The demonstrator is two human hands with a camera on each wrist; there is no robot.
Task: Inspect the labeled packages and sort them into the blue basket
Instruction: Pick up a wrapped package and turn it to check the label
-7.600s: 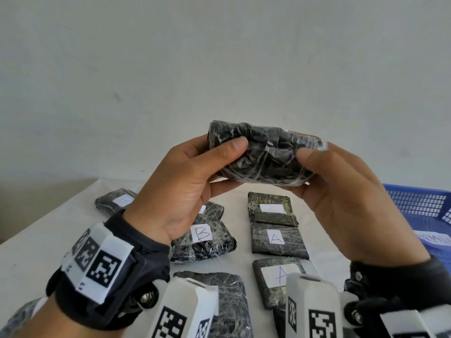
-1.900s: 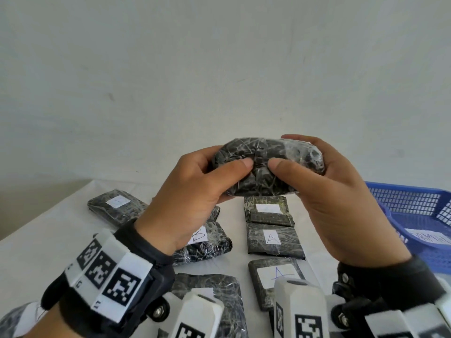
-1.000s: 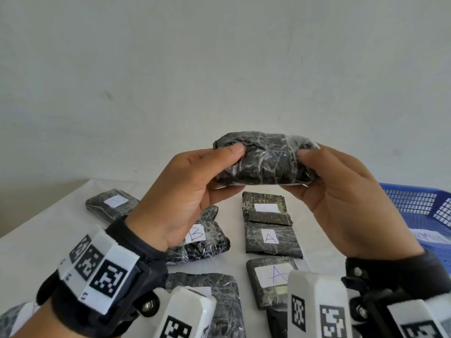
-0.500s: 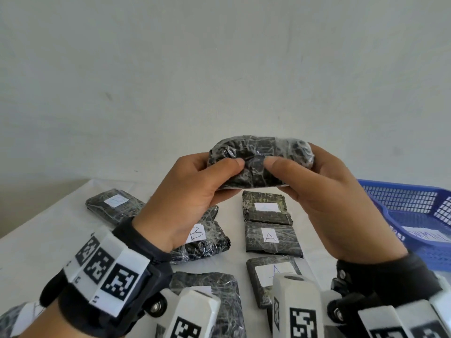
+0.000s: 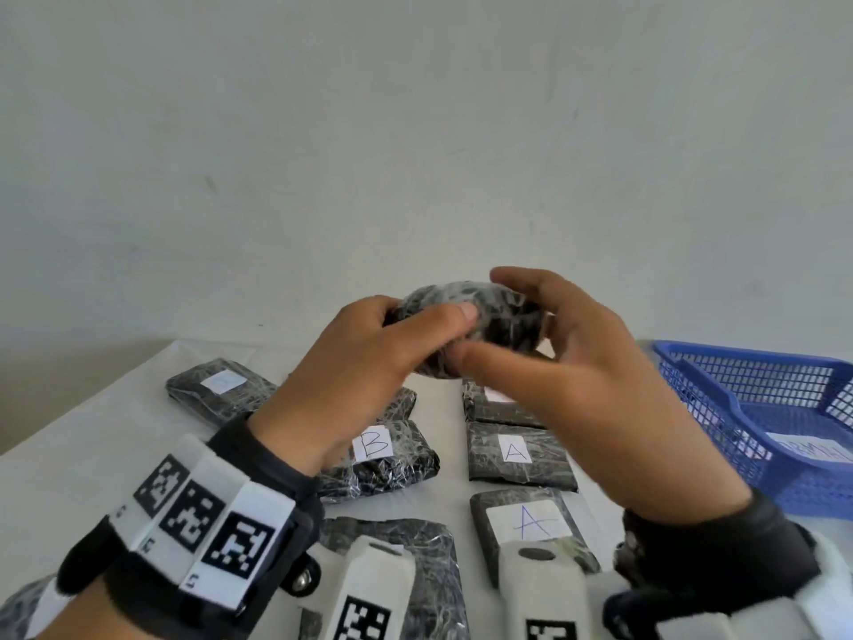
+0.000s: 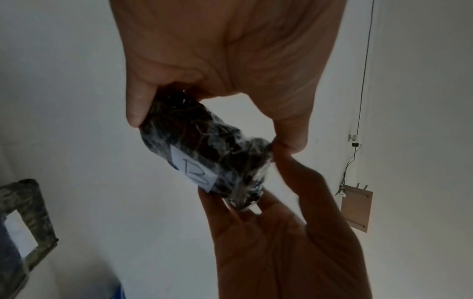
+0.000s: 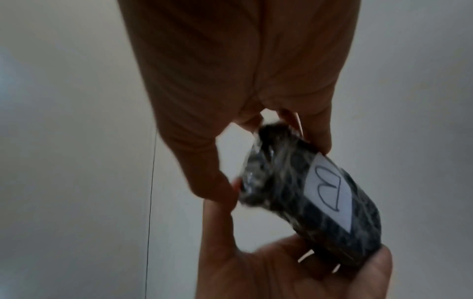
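A dark package (image 5: 496, 323) wrapped in clear film hangs in the air above the table, held between both hands. My left hand (image 5: 429, 325) grips its left end, thumb on the near face. My right hand (image 5: 484, 316) curls over its right end, index finger arched above the top and thumb below. In the wrist views the far face of the package (image 6: 204, 157) (image 7: 302, 194) carries a white label with a B. The blue basket (image 5: 720, 408) stands on the table at the right, apart from both hands.
Several wrapped packages lie on the white table (image 5: 92, 455) below my hands: one labelled B (image 5: 374, 445), two labelled A (image 5: 514, 450) (image 5: 526, 524), and one with a faint label (image 5: 221, 385) at the left. A white label (image 5: 803, 448) lies inside the basket.
The package has sunk a little and turned in my hands. My right fingers have shifted from its side to arch over its top; my left hand keeps its grip.
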